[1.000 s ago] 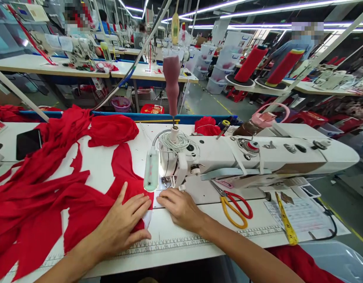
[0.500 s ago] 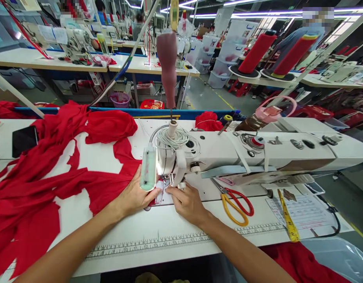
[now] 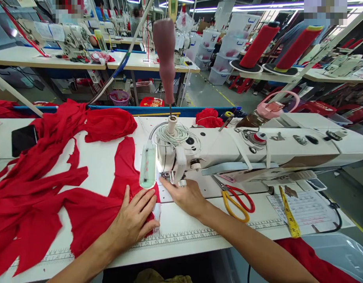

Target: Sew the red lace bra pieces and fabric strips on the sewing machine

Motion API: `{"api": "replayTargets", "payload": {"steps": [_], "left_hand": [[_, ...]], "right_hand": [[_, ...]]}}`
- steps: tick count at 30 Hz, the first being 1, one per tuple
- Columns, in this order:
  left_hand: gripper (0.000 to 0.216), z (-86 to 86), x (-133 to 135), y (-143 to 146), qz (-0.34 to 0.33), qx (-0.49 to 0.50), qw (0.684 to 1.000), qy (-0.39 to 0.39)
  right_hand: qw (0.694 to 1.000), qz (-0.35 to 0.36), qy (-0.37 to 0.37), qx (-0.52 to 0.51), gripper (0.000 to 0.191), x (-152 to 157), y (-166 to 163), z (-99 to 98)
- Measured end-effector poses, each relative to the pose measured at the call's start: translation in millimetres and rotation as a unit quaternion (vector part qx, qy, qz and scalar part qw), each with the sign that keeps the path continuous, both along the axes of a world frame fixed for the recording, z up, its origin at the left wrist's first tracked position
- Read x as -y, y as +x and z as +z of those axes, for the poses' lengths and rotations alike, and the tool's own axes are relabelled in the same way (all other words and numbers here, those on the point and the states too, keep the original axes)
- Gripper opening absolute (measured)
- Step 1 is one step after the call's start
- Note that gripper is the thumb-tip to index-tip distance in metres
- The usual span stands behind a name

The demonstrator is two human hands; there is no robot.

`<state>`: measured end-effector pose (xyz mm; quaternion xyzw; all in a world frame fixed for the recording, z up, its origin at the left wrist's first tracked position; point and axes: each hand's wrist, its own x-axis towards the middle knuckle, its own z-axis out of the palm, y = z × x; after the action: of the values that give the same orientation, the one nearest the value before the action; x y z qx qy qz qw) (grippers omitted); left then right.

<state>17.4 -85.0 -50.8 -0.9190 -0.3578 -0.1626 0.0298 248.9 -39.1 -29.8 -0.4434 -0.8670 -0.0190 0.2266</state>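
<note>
My left hand (image 3: 135,218) lies flat with fingers spread on red fabric (image 3: 122,177), left of the sewing machine (image 3: 216,145). By its thumb, a small white patch (image 3: 157,212) shows at the fabric's edge. My right hand (image 3: 187,196) is beside the presser foot (image 3: 167,177), its index finger stretched towards it; the other fingers are mostly hidden. I cannot tell whether that fingertip touches thread. A pale green lamp (image 3: 147,165) hangs in front of the needle area. Scissors (image 3: 236,200) with red and yellow handles rest right of my right hand.
A black phone (image 3: 24,140) lies at the left. A ruler scale (image 3: 181,237) runs along the table's front edge. At the right are a yellow measuring tape (image 3: 290,214) and a written sheet (image 3: 309,214). Red thread cones (image 3: 259,45) stand behind the machine; a person (image 3: 312,35) is beyond.
My left hand has moved back towards the table's front edge with the red fabric and white patch, away from the needle. My right index finger has reached further left beside the presser foot.
</note>
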Motion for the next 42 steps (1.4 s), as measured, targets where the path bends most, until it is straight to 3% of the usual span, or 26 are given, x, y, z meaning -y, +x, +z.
{"api": "replayTargets", "payload": {"steps": [7, 11, 17, 26, 42], "left_hand": [[0.042, 4.8, -1.7, 6.3, 0.035, 0.013, 0.999, -0.003], [0.048, 7.3, -10.1, 5.5, 0.03, -0.009, 0.999, -0.037], [0.052, 7.4, -28.9, 13.7, 0.014, 0.005, 0.997, -0.075], [0.036, 13.1, -45.8, 21.6, 0.026, 0.056, 0.992, -0.111], [0.04, 9.6, -33.8, 23.9, 0.03, 0.039, 0.996, -0.081]], "right_hand": [[0.999, 0.019, -0.026, 0.012, 0.034, -16.7, -10.8, 3.8], [0.999, 0.04, -0.032, -0.004, 0.027, -2.3, 13.5, 2.1], [0.991, 0.126, -0.029, -0.021, 0.04, 25.7, 16.3, -1.9], [0.997, 0.072, 0.012, 0.0, 0.045, 18.8, 13.5, -11.1], [0.996, 0.08, 0.032, 0.0, 0.041, 28.3, 13.5, -8.0]]}}
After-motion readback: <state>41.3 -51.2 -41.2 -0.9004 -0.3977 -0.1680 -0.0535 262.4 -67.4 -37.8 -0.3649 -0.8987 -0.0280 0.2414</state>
